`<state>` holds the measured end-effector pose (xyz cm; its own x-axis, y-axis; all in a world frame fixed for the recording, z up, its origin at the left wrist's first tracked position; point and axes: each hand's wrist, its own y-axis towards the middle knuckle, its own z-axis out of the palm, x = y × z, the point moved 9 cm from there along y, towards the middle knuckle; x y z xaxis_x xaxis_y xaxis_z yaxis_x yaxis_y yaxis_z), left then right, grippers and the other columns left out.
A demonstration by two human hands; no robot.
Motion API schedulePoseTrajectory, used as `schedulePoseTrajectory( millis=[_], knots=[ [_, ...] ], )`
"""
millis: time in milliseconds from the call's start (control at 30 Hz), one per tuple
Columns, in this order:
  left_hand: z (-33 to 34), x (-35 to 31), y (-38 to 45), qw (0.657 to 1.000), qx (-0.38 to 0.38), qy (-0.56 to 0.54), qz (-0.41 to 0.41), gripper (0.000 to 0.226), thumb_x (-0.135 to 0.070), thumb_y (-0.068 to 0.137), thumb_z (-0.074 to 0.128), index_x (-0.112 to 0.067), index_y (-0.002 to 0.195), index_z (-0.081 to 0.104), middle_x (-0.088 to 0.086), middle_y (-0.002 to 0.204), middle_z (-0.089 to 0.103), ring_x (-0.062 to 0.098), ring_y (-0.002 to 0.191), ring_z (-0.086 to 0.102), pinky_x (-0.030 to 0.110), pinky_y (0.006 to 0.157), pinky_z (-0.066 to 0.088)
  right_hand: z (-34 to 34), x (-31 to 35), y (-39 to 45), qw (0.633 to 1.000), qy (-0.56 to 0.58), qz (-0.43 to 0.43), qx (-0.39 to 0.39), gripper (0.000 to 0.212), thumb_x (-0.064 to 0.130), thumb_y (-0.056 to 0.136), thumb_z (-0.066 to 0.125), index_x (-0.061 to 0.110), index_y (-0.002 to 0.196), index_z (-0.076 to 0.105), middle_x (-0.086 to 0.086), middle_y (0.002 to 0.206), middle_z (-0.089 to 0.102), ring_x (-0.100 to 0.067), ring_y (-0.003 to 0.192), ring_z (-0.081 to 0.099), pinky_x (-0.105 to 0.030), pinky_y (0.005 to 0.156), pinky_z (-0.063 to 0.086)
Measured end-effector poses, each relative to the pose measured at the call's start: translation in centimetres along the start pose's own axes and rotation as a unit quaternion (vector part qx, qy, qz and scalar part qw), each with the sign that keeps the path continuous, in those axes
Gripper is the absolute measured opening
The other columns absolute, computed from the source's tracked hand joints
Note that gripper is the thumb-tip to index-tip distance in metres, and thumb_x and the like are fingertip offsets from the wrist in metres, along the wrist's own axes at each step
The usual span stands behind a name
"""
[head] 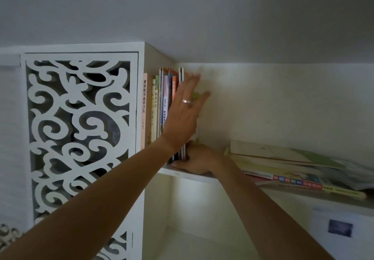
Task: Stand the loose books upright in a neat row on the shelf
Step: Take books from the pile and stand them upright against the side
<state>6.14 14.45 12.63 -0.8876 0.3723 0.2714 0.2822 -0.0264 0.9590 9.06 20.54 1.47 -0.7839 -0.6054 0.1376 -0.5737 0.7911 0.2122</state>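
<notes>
Several upright books (155,105) fill the shelf's (202,177) left end, left hand (183,115) flat against them, right hand (197,161) gripping their bases; the flat pile (299,166) remains.

Hidden or unreadable:
- Thin upright books at the row's right end (183,73): covers masked by the flat left hand (183,115).
- Right hand (197,161): fingertips out of sight behind those books' lower edges.
- Flat stack of pale loose books (293,164): cut by the right edge; spine lettering blurred.
- White carved fretwork door (79,130): contents behind too dark to tell.
</notes>
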Motion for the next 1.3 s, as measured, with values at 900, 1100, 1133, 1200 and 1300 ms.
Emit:
schedulePoseTrajectory(
  millis=[900,1100,1133,1200,1300],
  knots=[
    [7.4,-3.9,-1.2,0.912,0.356,0.127,-0.162,0.029,-0.023,0.097,0.048,-0.009,0.119,0.061,0.014,0.128,0.059,0.031,0.122,0.052,0.041,0.099,0.041,-10.3,-15.7,-15.0,0.986,-0.04,0.162,-0.014,0.059,0.064,0.088,0.066,0.036,0.14,0.058,0.0,0.139,0.056,-0.021,0.113,0.058,-0.034,0.093,0.044],
    [8.6,-1.9,-3.9,0.852,0.457,0.049,-0.251,0.029,-0.012,0.105,0.045,-0.001,0.122,0.065,0.017,0.126,0.065,0.035,0.115,0.063,0.045,0.097,0.053,-11.7,-14.6,-14.8,0.968,-0.161,0.11,-0.157,0.029,0.042,0.109,0.04,0.021,0.115,0.059,-0.005,0.094,0.061,-0.02,0.073,0.056,-0.033,0.062,0.04],
    [8.7,-1.2,-4.4,0.837,0.47,0.039,-0.277,0.03,-0.011,0.105,0.046,0.003,0.122,0.065,0.02,0.125,0.065,0.037,0.115,0.064,0.043,0.096,0.054,-12.0,-14.5,-14.8,0.96,-0.181,0.111,-0.182,0.028,0.039,0.109,0.04,0.019,0.12,0.057,-0.006,0.094,0.061,-0.024,0.076,0.057,-0.033,0.064,0.04],
    [8.8,0.1,-5.3,0.813,0.461,-0.026,-0.355,0.029,-0.011,0.105,0.045,0.004,0.118,0.066,0.019,0.12,0.066,0.036,0.113,0.065,0.04,0.093,0.054,-12.1,-14.2,-14.7,0.948,-0.203,0.111,-0.22,0.028,0.036,0.109,0.042,0.016,0.126,0.053,-0.011,0.102,0.065,-0.03,0.086,0.063,-0.033,0.066,0.04],
    [9.1,0.3,-6.0,0.783,0.466,-0.124,-0.393,0.028,-0.016,0.106,0.048,-0.003,0.125,0.064,0.016,0.124,0.066,0.031,0.111,0.066,0.041,0.096,0.055,-12.4,-13.6,-14.4,0.941,-0.162,0.115,-0.273,0.029,0.036,0.109,0.042,0.015,0.125,0.053,-0.012,0.108,0.068,-0.032,0.092,0.064,-0.034,0.069,0.04]
  ],
)
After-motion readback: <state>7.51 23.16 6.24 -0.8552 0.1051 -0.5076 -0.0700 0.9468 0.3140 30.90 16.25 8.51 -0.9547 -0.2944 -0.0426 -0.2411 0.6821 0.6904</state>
